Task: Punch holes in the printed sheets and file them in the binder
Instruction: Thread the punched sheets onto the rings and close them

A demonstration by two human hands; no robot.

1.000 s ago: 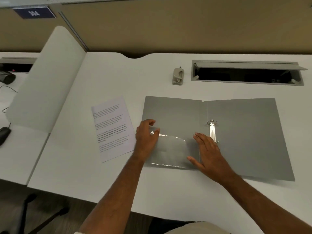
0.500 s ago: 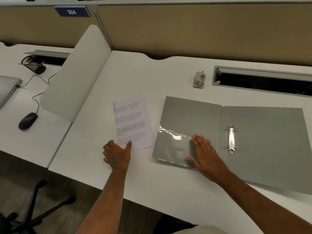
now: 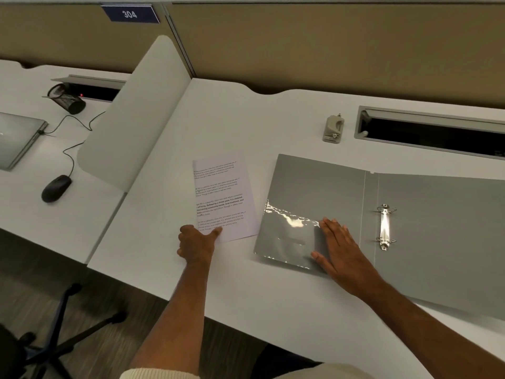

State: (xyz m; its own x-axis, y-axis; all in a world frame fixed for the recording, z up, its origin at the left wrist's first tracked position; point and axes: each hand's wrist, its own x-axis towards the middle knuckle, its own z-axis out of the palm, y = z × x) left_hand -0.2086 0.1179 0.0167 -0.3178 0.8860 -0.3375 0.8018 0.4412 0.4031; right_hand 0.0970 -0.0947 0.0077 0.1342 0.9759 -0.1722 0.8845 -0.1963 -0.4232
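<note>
A grey binder (image 3: 437,228) lies open flat on the white desk, its two metal rings (image 3: 385,227) showing on the right half. My right hand (image 3: 338,244) rests flat, fingers spread, on the left cover beside a shiny plastic pocket (image 3: 287,236). The printed sheets (image 3: 222,196) lie left of the binder. My left hand (image 3: 195,243) sits at their near corner, thumb on the paper, fingers curled at the edge. A small grey hole punch (image 3: 333,129) stands farther back on the desk.
A cable slot (image 3: 431,132) with a raised flap is open at the back right. A white curved divider (image 3: 136,113) separates the neighbouring desk, which holds a mouse (image 3: 56,188), a laptop (image 3: 16,139) and a mesh cup (image 3: 67,98). An office chair base (image 3: 54,343) is at bottom left.
My left hand left the binder's plastic pocket and moved left to the near corner of the printed sheets. My right hand stayed flat on the cover. The view swung left.
</note>
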